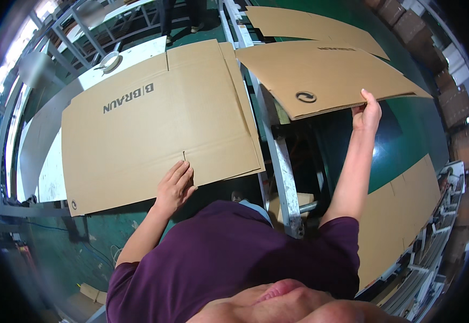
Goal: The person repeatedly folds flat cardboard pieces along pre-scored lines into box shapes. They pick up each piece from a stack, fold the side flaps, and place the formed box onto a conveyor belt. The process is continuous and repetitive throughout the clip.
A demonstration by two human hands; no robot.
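In front of me and to the left, a large flattened cardboard box [159, 124] with dark print lies on a white table. My left hand [176, 185] rests at its near edge, fingers stretched out flat on the board beside a short slot. To the right, my right hand [368, 112] grips the near edge of another flattened cardboard box [331, 72], thumb on top and the other fingers curled beneath. That board's left end lies by a metal frame rail [283, 177], and its underside is hidden.
Beyond the held board lies a further cardboard sheet [310, 26]. More cardboard [404, 210] stands at the lower right beside metal framing. A small round dish [110, 61] sits on the white table [143, 56] at the far left. Someone's legs [180, 16] show at the back.
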